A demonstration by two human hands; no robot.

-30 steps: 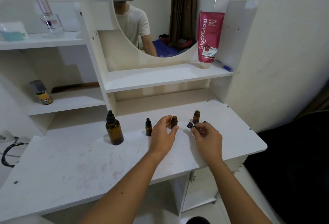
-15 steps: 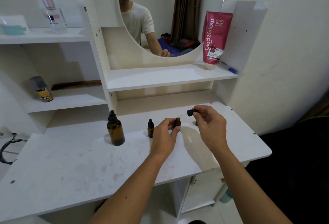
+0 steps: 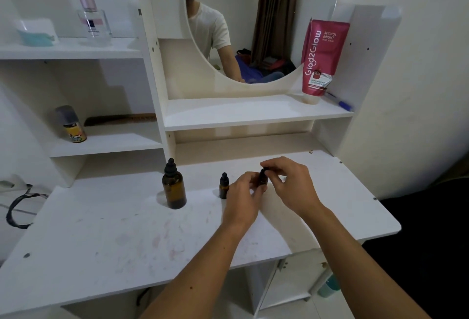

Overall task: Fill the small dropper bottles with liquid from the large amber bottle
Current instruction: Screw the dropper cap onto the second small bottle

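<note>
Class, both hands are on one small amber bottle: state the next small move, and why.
Probably twist the black dropper cap tight: the right hand pinches it atop the small amber bottle, which the left hand steadies on the white desk.

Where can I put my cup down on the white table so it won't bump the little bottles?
The front left of the table is bare, between the large amber bottle and the near edge. The far right corner, past the right hand, is bare too. The middle is crowded: a small dropper bottle, and both hands on another.
</note>
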